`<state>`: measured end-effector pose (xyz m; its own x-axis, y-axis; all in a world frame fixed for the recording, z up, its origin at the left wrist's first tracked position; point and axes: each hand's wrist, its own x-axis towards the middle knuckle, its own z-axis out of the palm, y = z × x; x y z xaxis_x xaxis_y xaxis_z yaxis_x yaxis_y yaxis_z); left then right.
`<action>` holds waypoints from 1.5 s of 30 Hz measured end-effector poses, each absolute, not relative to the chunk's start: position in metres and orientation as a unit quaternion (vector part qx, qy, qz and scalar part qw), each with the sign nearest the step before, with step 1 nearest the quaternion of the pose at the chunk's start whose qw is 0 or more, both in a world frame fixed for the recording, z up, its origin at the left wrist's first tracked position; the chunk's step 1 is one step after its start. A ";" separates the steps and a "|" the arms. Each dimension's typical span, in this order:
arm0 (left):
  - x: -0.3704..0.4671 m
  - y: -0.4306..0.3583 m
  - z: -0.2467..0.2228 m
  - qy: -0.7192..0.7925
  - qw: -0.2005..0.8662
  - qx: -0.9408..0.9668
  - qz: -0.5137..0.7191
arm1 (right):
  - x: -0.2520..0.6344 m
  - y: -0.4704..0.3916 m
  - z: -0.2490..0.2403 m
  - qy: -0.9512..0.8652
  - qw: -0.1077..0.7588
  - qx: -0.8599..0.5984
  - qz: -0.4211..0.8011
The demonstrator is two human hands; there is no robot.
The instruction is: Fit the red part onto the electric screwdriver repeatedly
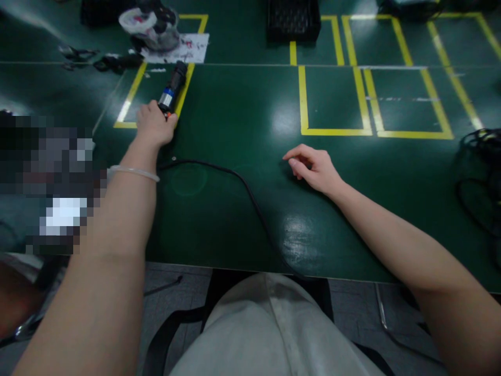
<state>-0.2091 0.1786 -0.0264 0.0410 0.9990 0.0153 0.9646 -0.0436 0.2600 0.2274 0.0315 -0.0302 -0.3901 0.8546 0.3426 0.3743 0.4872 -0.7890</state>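
At the left, my left hand (154, 124) is closed round the rear of a black, barrel-shaped hand tool (172, 90). The tool has a blue and silver band and a small orange-red part by my thumb; its exact kind I cannot make out. Its dark front end points away from me, over a yellow-taped outline. A black cable (246, 185) emerges near my left wrist and runs across the green tabletop (230, 224) to the front edge. Right of the cable, my right hand (315, 168) hovers at or just above the table, fingers loosely curved and apart, holding nothing.
A clear plastic bag or container (156, 28) stands on a white paper (195, 49) at the back left. Dark tools (117, 62) lie beside it. A black crate (293, 21) sits at the back. Yellow tape outlines (336, 132) mark the table. Coiled black cables (485, 156) lie at right.
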 end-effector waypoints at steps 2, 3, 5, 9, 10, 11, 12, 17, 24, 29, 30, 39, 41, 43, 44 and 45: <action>-0.199 0.171 -0.024 0.750 0.053 0.655 0.072 | 0.228 0.032 -0.030 -0.773 0.383 -0.398 0.311; -0.195 0.167 -0.023 0.768 0.043 0.636 0.062 | 0.228 0.032 -0.031 -0.772 0.384 -0.399 0.312; -0.190 0.164 -0.022 0.769 0.045 0.635 0.058 | 0.228 0.032 -0.031 -0.768 0.385 -0.401 0.318; -0.191 0.165 -0.023 0.764 0.035 0.641 0.064 | 0.228 0.032 -0.032 -0.754 0.392 -0.402 0.340; -0.191 0.166 -0.024 0.766 0.028 0.639 0.060 | 0.228 0.032 -0.032 -0.752 0.394 -0.402 0.344; -0.191 0.166 -0.024 0.769 0.023 0.636 0.057 | 0.228 0.032 -0.032 -0.750 0.395 -0.402 0.346; -0.191 0.166 -0.024 0.771 0.022 0.634 0.052 | 0.227 0.032 -0.032 -0.750 0.395 -0.402 0.347; -0.189 0.165 -0.022 0.770 0.031 0.636 0.045 | 0.227 0.033 -0.032 -0.750 0.393 -0.400 0.352; -0.193 0.168 -0.022 0.758 0.050 0.643 0.100 | 0.227 0.033 -0.032 -0.754 0.389 -0.400 0.347; -0.194 0.169 -0.020 0.765 0.040 0.635 0.104 | 0.226 0.033 -0.030 -0.760 0.381 -0.402 0.339; -0.194 0.169 -0.020 0.767 0.035 0.633 0.100 | 0.226 0.033 -0.029 -0.762 0.380 -0.402 0.338; -0.188 0.162 -0.024 0.754 0.018 0.642 0.136 | 0.225 0.033 -0.028 -0.759 0.370 -0.410 0.344; -0.183 0.158 -0.023 0.759 0.013 0.638 0.128 | 0.225 0.033 -0.028 -0.758 0.369 -0.412 0.347; -0.174 0.152 -0.019 0.763 0.007 0.637 0.109 | 0.224 0.033 -0.027 -0.757 0.368 -0.413 0.348; -0.168 0.148 -0.017 0.764 0.002 0.638 0.098 | 0.224 0.033 -0.027 -0.757 0.369 -0.412 0.348; -0.161 0.143 -0.014 0.762 -0.004 0.641 0.086 | 0.224 0.033 -0.027 -0.757 0.369 -0.412 0.347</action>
